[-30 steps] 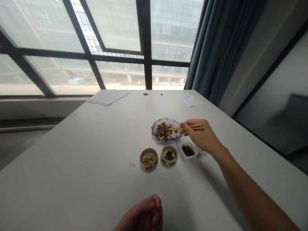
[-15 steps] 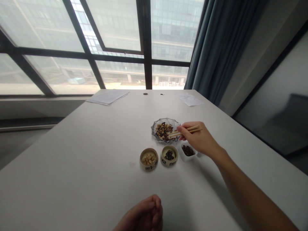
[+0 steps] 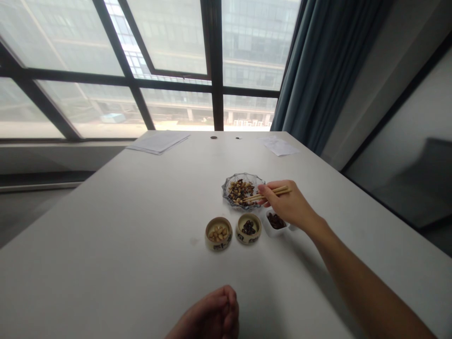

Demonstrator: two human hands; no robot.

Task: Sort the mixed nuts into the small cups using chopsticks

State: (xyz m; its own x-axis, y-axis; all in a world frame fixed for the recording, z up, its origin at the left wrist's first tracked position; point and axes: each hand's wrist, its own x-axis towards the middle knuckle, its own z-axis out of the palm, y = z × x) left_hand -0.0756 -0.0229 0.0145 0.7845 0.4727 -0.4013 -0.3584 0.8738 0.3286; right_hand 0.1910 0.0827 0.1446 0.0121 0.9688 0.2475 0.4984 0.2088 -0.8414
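My right hand [image 3: 280, 200] grips a pair of wooden chopsticks [image 3: 283, 189], their tips down among the mixed nuts and dark seeds [image 3: 240, 188] in a scalloped glass dish [image 3: 224, 197]. Whether the tips pinch a piece is too small to tell. Below that hand stands a small white square dish [image 3: 271, 232] of dark brown bits, partly hidden by the hand. Left of it are two round beige bowls: one bowl [image 3: 259, 231] holds dark pieces, the other bowl [image 3: 213, 244] pale nuts. At the bottom edge my left hand [image 3: 215, 310] rests with fingers curled inward, apart from the bowls.
Everything stands on a white table [image 3: 141, 226]. Stacked papers [image 3: 158, 142] lie at its far left, with more paper sheets [image 3: 279, 146] at the far right. Beyond the table are a window and a blue curtain [image 3: 310, 70].
My right hand and the chopsticks have shifted slightly left, with the tips moving left and down within the glass dish. The left hand and the bowls have stayed put.
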